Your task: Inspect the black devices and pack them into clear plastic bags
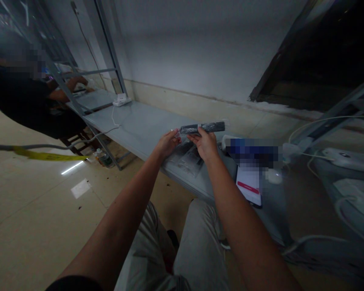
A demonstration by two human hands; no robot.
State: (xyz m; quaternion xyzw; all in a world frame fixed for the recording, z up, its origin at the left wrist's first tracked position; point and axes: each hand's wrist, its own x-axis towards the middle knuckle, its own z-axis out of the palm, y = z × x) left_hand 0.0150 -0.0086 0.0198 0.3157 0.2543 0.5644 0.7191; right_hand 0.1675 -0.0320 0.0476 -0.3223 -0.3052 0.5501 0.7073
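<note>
In the head view, a long grey tabletop runs along a pale wall, with clear plastic packets and a phone lying on it. Above the packets, a dark, plastic-wrapped bar is held up: the left hand pinches its left end between closed fingertips, while the right hand grips its middle, thumb across the front.

Your grey counter stretches away to your left. Directly before you lies clear plastic packaging; right of it rests 1 phone, its white screen crossed by 1 red band. Toward the far left end sits 1 white device with a cord.
</note>
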